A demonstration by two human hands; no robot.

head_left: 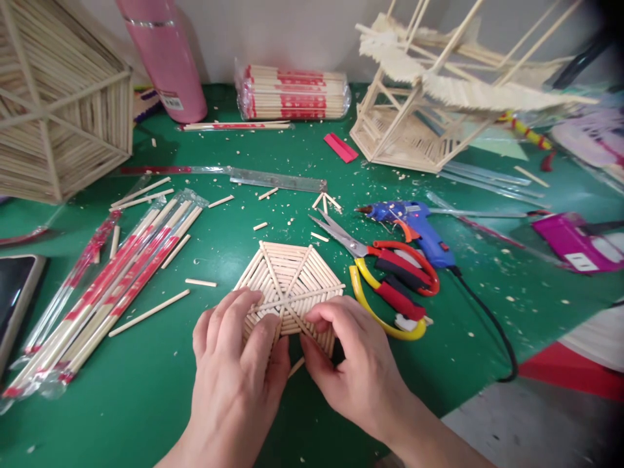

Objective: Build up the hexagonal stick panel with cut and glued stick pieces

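A flat hexagonal panel of wooden sticks [292, 276] lies on the green table [160, 383] in front of me. My left hand [236, 370] presses its near left part, fingers bent over the sticks. My right hand [353, 364] grips the near right edge, thumb and fingers pinching a long stick that lies across the panel. The near edge of the panel is hidden under both hands.
Red and yellow shears [385, 276] and a blue glue gun [414, 227] with a black cord lie right of the panel. Wrapped chopstick packs [107, 286] lie left, more [292, 91] at the back. Stick structures stand far left [58, 97] and far right [439, 97]. A pink bottle [168, 58] stands behind.
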